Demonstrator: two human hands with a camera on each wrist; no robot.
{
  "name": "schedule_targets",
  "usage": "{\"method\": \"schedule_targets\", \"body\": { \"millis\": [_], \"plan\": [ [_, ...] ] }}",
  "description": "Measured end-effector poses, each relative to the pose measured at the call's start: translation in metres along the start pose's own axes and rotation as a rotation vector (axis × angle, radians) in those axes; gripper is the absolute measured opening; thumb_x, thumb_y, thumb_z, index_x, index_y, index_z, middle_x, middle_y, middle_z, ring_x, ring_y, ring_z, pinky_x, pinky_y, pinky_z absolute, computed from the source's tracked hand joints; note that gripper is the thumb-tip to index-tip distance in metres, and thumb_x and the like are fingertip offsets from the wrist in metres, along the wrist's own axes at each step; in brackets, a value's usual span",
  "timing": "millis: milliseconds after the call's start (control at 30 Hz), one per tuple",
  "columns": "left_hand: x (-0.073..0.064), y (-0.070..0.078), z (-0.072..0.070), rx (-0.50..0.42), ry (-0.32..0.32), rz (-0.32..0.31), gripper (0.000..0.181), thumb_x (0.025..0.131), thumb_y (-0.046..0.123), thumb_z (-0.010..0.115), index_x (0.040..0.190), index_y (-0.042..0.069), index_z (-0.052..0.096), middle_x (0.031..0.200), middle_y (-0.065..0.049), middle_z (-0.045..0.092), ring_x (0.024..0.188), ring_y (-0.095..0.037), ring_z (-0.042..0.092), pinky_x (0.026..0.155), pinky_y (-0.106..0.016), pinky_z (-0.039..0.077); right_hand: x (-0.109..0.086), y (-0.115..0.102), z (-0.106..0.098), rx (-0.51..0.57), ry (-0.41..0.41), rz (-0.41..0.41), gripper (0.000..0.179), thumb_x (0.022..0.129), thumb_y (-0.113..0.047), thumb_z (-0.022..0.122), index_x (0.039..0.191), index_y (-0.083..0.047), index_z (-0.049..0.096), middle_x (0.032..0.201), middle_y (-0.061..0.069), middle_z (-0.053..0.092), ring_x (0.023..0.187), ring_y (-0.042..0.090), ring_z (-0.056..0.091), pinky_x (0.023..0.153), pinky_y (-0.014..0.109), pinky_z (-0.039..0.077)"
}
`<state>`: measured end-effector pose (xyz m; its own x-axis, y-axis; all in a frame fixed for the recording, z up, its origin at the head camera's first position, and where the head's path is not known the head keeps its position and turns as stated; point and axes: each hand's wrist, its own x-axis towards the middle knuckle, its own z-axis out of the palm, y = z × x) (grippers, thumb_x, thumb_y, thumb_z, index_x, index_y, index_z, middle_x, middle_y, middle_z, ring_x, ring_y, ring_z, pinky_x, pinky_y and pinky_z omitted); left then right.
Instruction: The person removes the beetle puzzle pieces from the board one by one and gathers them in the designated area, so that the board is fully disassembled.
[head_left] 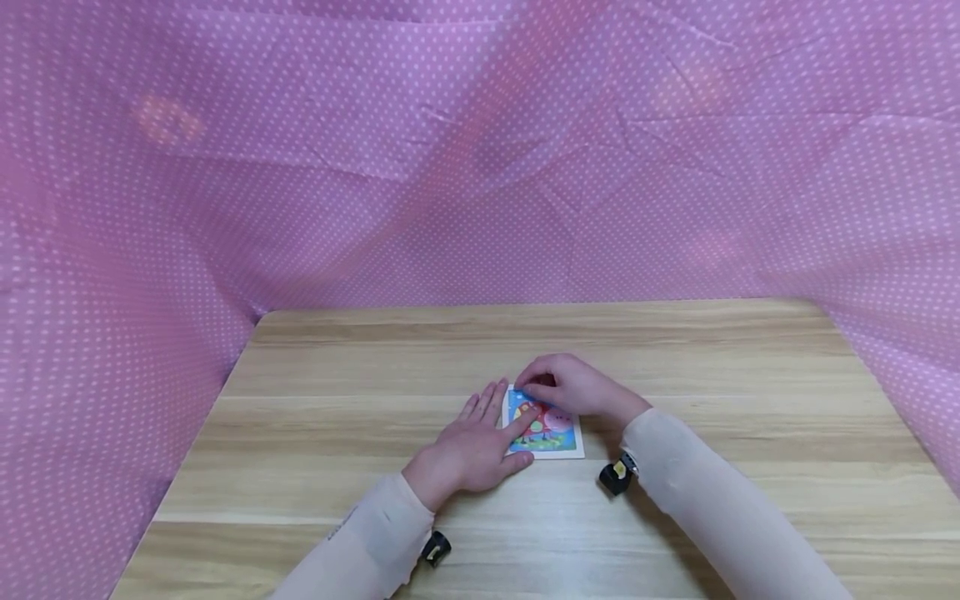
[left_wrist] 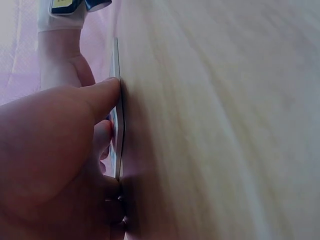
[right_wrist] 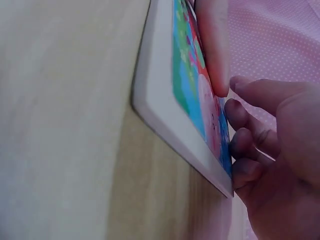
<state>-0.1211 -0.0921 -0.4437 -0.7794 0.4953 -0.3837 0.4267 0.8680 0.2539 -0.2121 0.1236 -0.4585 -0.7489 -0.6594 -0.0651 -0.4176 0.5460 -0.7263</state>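
A small square cartoon picture board (head_left: 558, 443), with a white border and a pig figure on a blue and green ground, lies flat on the wooden table. My left hand (head_left: 476, 452) rests on its left side with fingers spread; the index finger lies across the picture and the thumb touches the near edge. Over the far edge, my right hand (head_left: 579, 387) has bent fingers, thumb and index tips close together at the far left corner. In the right wrist view those fingertips (right_wrist: 240, 142) meet the board's surface; I cannot tell whether they pinch anything.
The light wooden table (head_left: 360, 367) extends around the board on all sides. A pink polka-dot cloth (head_left: 480, 208) hangs behind it and along both sides. Small black wrist cameras (head_left: 615, 477) sit under both sleeves, close over the tabletop.
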Motion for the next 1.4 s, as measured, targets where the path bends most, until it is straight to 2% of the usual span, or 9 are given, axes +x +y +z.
{"method": "schedule_targets", "body": {
  "millis": [167,467,567,700,833,1400],
  "plan": [
    [0.0000,-0.0001,-0.0003,-0.009,0.009,-0.001,0.067,0.112,0.058,0.043,0.173,0.036,0.024,0.183,-0.019,-0.004,0.171,-0.035,-0.003,0.139,-0.052,0.009,0.0029,-0.0010,0.0005,-0.020,-0.017,-0.004,0.021,0.107,-0.015,0.068,0.125,-0.014,0.078,0.114,-0.002,0.077,0.100,0.009,0.065,0.098,0.036,0.057],
    [0.0003,-0.0021,0.0017,-0.015,0.024,-0.003,0.069,0.112,0.060,0.044,0.173,0.036,0.024,0.183,-0.017,-0.004,0.171,-0.034,-0.002,0.139,-0.052,0.009,0.0043,0.0007,-0.0008,0.055,-0.043,0.047,0.022,0.109,-0.018,0.065,0.127,-0.019,0.078,0.121,-0.003,0.076,0.108,0.013,0.065,0.104,0.042,0.055],
    [0.0004,-0.0020,0.0026,-0.009,0.024,-0.006,0.069,0.112,0.060,0.044,0.173,0.036,0.024,0.183,-0.017,-0.004,0.171,-0.034,-0.002,0.139,-0.051,0.009,0.0047,-0.0007,-0.0007,0.043,-0.049,0.016,0.022,0.109,-0.016,0.065,0.126,-0.017,0.078,0.120,-0.002,0.076,0.107,0.012,0.065,0.104,0.041,0.055],
    [0.0006,-0.0012,0.0031,-0.004,0.021,-0.011,0.069,0.112,0.060,0.043,0.173,0.036,0.023,0.183,-0.017,-0.003,0.171,-0.033,-0.002,0.139,-0.051,0.009,0.0059,-0.0026,0.0005,-0.030,-0.053,-0.013,0.024,0.109,-0.015,0.065,0.128,-0.016,0.079,0.115,-0.003,0.074,0.102,0.011,0.063,0.100,0.037,0.054],
    [0.0011,-0.0003,0.0033,0.004,0.021,-0.009,0.069,0.112,0.059,0.043,0.173,0.036,0.023,0.183,-0.018,-0.003,0.171,-0.034,-0.002,0.139,-0.051,0.009,0.0065,-0.0019,0.0008,-0.079,-0.063,-0.012,0.026,0.109,-0.017,0.065,0.130,-0.019,0.079,0.111,-0.005,0.071,0.096,0.010,0.060,0.096,0.035,0.052],
    [0.0014,0.0013,0.0046,-0.004,0.028,-0.008,0.069,0.112,0.059,0.045,0.173,0.037,0.023,0.183,-0.020,-0.003,0.171,-0.036,0.000,0.139,-0.052,0.009,0.0063,0.0070,-0.0036,-0.186,-0.097,-0.163,0.026,0.110,-0.019,0.064,0.132,-0.022,0.077,0.116,-0.007,0.067,0.099,0.006,0.060,0.098,0.034,0.056]
  ]
}}
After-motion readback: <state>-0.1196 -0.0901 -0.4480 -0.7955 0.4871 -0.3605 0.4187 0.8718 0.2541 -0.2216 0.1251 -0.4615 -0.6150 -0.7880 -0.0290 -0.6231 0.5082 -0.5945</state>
